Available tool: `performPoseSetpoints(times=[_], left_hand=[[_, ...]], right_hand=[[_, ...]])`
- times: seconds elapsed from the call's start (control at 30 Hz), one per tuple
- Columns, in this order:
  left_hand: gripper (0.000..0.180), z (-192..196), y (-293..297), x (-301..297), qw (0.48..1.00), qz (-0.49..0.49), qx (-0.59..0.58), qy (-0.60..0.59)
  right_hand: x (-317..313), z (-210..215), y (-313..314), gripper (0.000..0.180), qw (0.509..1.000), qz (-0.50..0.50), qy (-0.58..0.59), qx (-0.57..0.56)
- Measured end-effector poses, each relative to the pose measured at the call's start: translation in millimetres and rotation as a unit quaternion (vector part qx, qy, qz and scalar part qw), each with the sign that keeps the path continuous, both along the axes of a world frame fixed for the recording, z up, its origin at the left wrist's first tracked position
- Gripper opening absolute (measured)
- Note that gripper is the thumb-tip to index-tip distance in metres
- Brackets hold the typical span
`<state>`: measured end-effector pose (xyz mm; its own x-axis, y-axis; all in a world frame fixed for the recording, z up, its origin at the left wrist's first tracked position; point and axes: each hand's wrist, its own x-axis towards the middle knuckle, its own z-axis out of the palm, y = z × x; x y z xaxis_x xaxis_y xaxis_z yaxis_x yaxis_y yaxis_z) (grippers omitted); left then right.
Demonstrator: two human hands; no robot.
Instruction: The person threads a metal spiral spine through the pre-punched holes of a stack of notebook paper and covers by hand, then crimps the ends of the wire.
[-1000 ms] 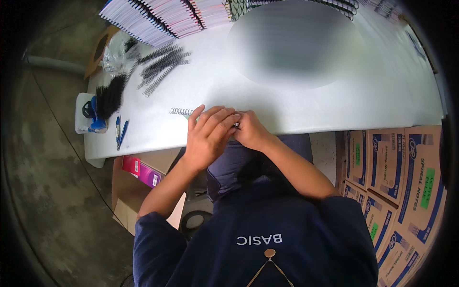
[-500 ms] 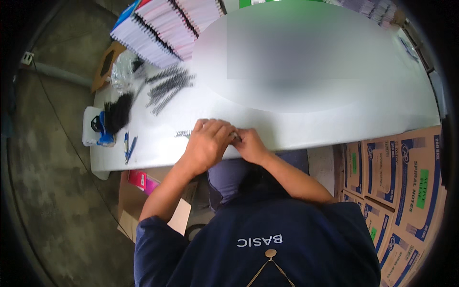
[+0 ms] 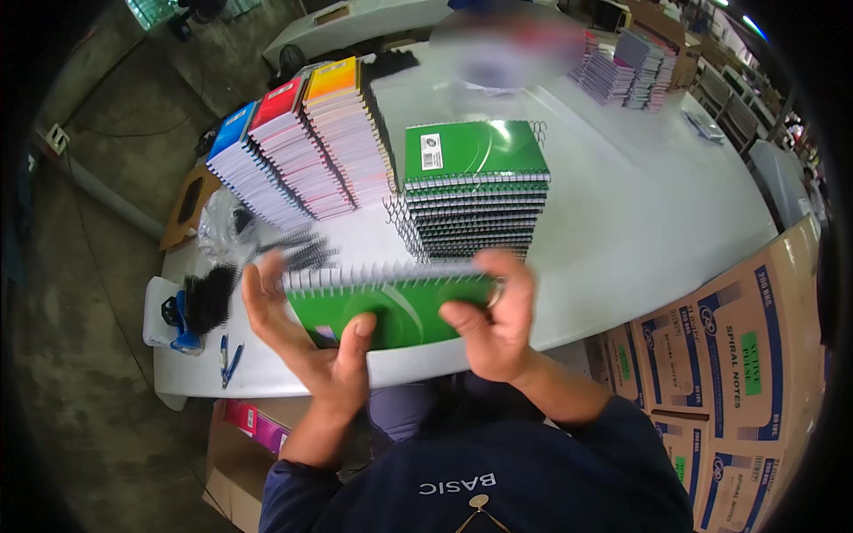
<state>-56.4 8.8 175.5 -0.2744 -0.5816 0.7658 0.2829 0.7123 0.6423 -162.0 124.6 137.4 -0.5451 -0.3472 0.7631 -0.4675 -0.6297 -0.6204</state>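
Note:
A green spiral notebook [image 3: 404,311] is held up between my two hands, above the near edge of the white table [image 3: 613,266]. Its wire-bound edge points away from me. My left hand [image 3: 311,351] grips the left end, thumb on the green cover and blurred fingers behind the bound edge. At the other end my right hand [image 3: 498,324] pinches it the same way. Just beyond rises a tall stack of green spiral notebooks [image 3: 475,151], with wire coils sticking out past its sides. Loose dark spiral coils [image 3: 298,246] lie behind my left fingers, partly hidden.
Blue, red and yellow notebook stacks [image 3: 333,133] stand at the far left. Blue-handled cutters [image 3: 231,362] lie near the left edge, beside a white container [image 3: 164,313] and black bristly bundle [image 3: 211,296]. Cartons [image 3: 737,355] are piled at right; more notebooks [image 3: 626,69] sit far right.
My hands were close together at the table edge, beside a loose coil; now they are spread apart and raised, holding the green notebook. The view has tilted up, showing more of the far table.

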Motion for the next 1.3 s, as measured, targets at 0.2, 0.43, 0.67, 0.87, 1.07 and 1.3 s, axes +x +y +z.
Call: performPoseSetpoints(times=[0.2,0.43,0.67,0.87,1.07,1.3], left_hand=[[0.060,60,53,-62,0.861,-0.362,0.276,0.226],[0.030,69,16,-124,0.990,-0.127,-0.027,0.064],[0.026,29,4,-134,0.952,0.008,-0.270,-0.143],[0.019,-2,-23,-139,0.998,0.062,-0.020,0.007],[0.020,-7,-20,-146,0.989,0.030,0.106,0.101],[0.021,-9,-21,-141,0.991,-0.002,0.121,0.050]], right_hand=[[-48,78,-10,0.051,0.977,-0.015,-0.119,-0.178],[-78,78,-5,0.049,0.950,-0.310,-0.045,0.011],[-98,38,-6,0.039,0.953,-0.274,-0.126,0.039],[-104,19,-18,0.024,0.934,-0.354,-0.053,0.002],[-104,24,-18,0.018,0.912,-0.409,-0.021,0.022],[-108,21,-18,0.014,0.909,-0.416,-0.016,0.036]])
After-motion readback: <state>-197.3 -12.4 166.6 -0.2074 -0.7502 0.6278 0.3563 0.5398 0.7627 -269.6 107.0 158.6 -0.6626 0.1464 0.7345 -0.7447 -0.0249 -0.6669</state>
